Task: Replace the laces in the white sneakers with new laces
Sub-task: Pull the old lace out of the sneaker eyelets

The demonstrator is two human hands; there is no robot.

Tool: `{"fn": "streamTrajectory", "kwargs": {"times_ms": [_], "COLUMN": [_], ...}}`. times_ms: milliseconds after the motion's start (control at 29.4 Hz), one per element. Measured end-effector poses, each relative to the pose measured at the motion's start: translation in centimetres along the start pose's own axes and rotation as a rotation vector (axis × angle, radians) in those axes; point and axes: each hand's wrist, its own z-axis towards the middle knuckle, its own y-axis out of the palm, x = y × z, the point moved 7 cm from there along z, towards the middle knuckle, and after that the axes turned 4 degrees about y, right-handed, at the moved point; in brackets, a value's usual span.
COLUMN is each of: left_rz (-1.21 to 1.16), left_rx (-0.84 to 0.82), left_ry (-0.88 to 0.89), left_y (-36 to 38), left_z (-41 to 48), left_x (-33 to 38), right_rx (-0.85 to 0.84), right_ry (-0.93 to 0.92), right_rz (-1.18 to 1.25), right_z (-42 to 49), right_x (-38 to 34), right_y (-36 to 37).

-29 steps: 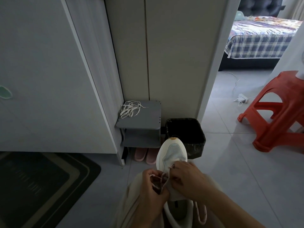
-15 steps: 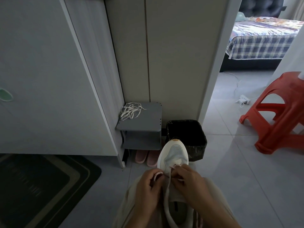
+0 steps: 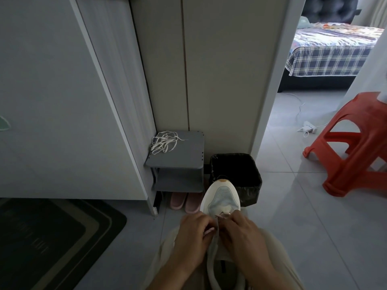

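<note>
The left hand (image 3: 192, 237) and the right hand (image 3: 245, 239) meet over a white sneaker (image 3: 222, 197) that lies on the person's lap with its toe pointing away from them. The left hand's fingers are curled, and they pinch a pink lace (image 3: 209, 230) just beside the shoe's lacing. The right hand's fingers are curled too, with the fingertips pinching the same lace at the eyelets nearest the toe; the grip itself is partly hidden. The sneaker's heel opening shows below and between the wrists.

Just beyond the fingertips, past the sneaker's toe, a black bin (image 3: 236, 170) stands on the floor. Ahead and to the left of the left hand is a grey shoe rack (image 3: 178, 158), with a loose bundle of white laces (image 3: 164, 141) on its top shelf and pink slippers (image 3: 184, 200) underneath. Well to the left of the left hand lies a dark doormat (image 3: 52, 237). Well to the right of the right hand stands an orange stool (image 3: 354, 147)
</note>
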Motion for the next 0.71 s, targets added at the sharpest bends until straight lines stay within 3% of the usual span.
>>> {"fn": "streamTrajectory", "kwargs": {"times_ms": [170, 272, 374, 442, 544, 613, 715], "left_rz": [-0.251, -0.309, -0.379, -0.340, -0.211, -0.059, 0.054], "left_rx": [0.031, 0.038, 0.025, -0.028, -0.142, -0.233, -0.111], "left_ry": [-0.176, -0.179, -0.206, -0.184, -0.173, -0.178, -0.166], "left_y": [0.0, 0.0, -0.4, -0.5, 0.0, 0.4, -1.3], "left_z": [-0.9, -1.7, -1.7, -1.8, -2.2, -2.3, -2.3], "left_x": [-0.4, 0.3, 0.5, 0.3, 0.8, 1.6, 2.3], "right_rx": [-0.135, -0.139, -0.283, -0.266, -0.328, -0.244, -0.290], "right_ry": [-0.011, -0.116, -0.160, -0.236, -0.175, -0.222, -0.144], "right_rz": [-0.159, -0.269, -0.284, -0.276, -0.368, -0.456, -0.441], "right_z": [0.2, 0.3, 0.3, 0.4, 0.3, 0.3, 0.2], "right_x": [-0.3, -2.2, -2.2, -2.3, -3.0, -4.0, -2.6], "right_y": [0.6, -1.2, -1.6, -1.7, -2.0, -2.2, -1.6]}}
